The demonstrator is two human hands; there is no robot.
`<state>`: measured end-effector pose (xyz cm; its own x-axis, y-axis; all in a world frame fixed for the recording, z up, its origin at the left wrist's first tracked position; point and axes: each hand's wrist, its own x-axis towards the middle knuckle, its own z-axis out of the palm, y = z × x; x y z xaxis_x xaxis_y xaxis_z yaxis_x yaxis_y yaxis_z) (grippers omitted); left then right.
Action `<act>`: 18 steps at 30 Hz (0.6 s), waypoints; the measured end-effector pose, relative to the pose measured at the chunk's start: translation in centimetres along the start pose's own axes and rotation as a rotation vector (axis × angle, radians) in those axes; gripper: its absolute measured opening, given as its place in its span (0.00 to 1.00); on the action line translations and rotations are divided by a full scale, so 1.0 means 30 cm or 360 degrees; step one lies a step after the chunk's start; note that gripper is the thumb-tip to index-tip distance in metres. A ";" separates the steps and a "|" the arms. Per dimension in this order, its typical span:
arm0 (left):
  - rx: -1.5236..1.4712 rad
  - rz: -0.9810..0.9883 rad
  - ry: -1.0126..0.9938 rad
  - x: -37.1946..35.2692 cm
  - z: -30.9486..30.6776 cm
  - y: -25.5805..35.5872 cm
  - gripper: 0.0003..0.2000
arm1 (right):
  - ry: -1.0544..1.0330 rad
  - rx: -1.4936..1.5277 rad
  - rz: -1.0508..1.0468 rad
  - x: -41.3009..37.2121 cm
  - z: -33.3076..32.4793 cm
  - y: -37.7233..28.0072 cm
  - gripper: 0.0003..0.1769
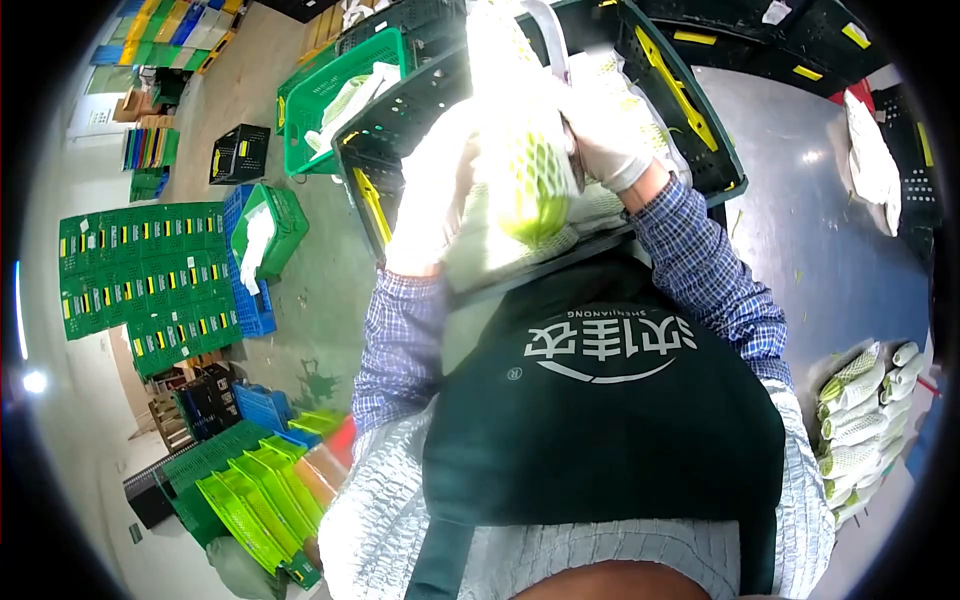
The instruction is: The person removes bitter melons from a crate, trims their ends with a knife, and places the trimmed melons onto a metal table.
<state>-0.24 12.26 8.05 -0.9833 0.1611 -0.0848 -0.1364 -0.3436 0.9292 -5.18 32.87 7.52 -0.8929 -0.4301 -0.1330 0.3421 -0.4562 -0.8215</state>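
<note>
— Cupped round the netted green fruit (532,185) with the left hand (432,190), gripped at its far end with the right hand (605,130).
— Caught between both, lying lengthwise away from the body, above the black crate (718,150); near end closer to the left.

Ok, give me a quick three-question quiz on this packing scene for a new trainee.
1. True or false: the left hand and right hand are bare.
2. The netted fruit held between them is: A red, B green, C purple.
3. Fill in: the row of wrapped fruit lies on the person's ___ side.
Key: 1 false, both are gloved; 2 B; 3 right.
</note>
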 end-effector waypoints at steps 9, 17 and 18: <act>0.0822 0.0135 -0.0006 -0.043 -0.067 -0.114 0.33 | 0.0067 -0.1283 -0.0899 -0.094 0.112 0.023 0.29; 0.0435 -0.0039 -0.0092 -0.112 -0.075 -0.159 0.37 | -0.0040 -0.1251 -0.1093 -0.106 0.144 -0.257 0.37; 0.0603 -0.0019 -0.0085 -0.117 -0.075 -0.172 0.37 | -0.0101 -0.1258 -0.1108 -0.092 0.153 -0.248 0.38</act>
<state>3.65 11.37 2.74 -0.9728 0.2145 -0.0869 -0.0838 0.0235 0.9962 -3.92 33.87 16.53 -0.7941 -0.3190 0.5173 -0.5484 0.0093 -0.8362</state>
